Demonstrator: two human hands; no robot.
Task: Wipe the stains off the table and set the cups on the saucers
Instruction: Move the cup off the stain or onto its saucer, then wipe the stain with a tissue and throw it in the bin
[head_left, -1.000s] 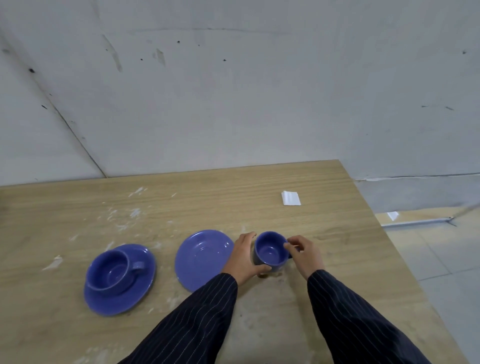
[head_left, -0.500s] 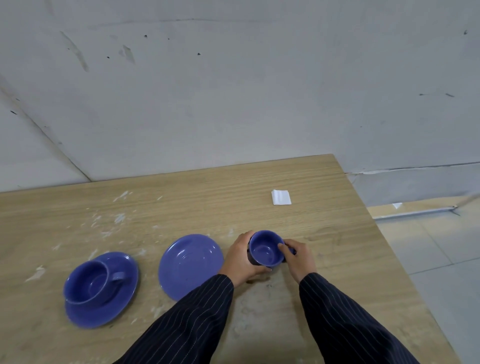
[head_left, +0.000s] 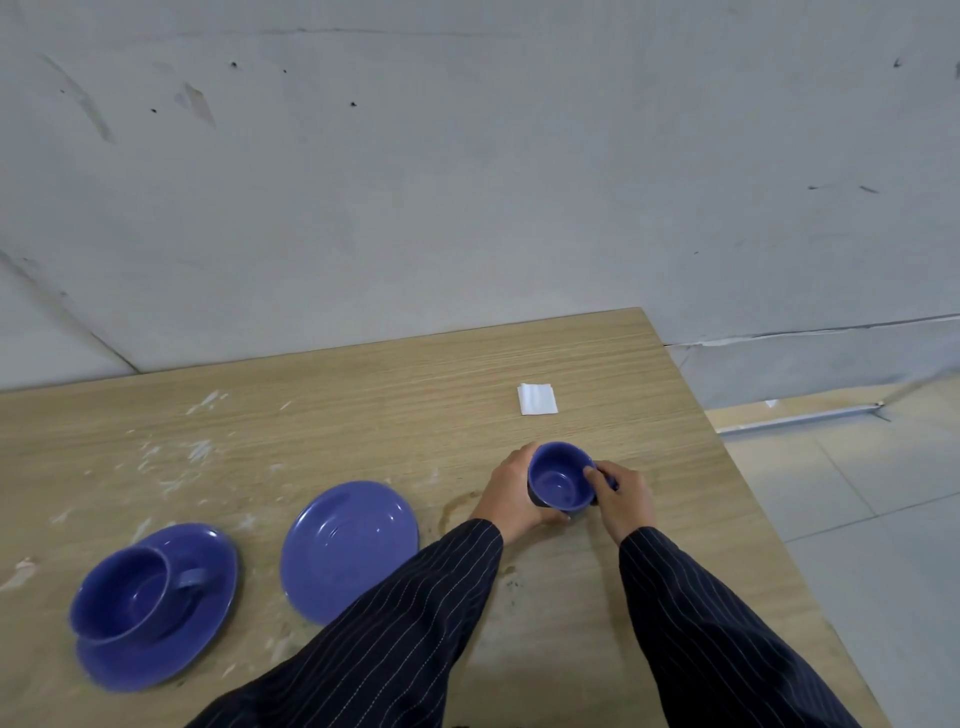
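A: Right, head view, and both hands are on the blue cup (head_left: 561, 477). The left hand (head_left: 511, 493) is wrapped round its left wall, fingers curled underneath.

B: And the right hand (head_left: 623, 496)?

A: Pinching the handle side, thumb at the rim. The cup sits upright between them, mouth open to the camera, to the right of the empty saucer (head_left: 349, 548). Whether its base is touching the wooden table (head_left: 363, 415), I cannot tell.

B: Anything different from half a second back?

A: Barely. The same two-handed hold, the cup at the same place beside the saucer, no closer to it. The camera has swung a little to the left.

B: And the other set?

A: The second cup (head_left: 124, 592) stands on its saucer (head_left: 156, 649) at the far left, as before. White smears (head_left: 197, 452) are still spread across the left of the table, a brownish ring stain (head_left: 457, 509) shows just left of the left hand, and the folded white tissue (head_left: 537, 399) lies untouched beyond the cup.
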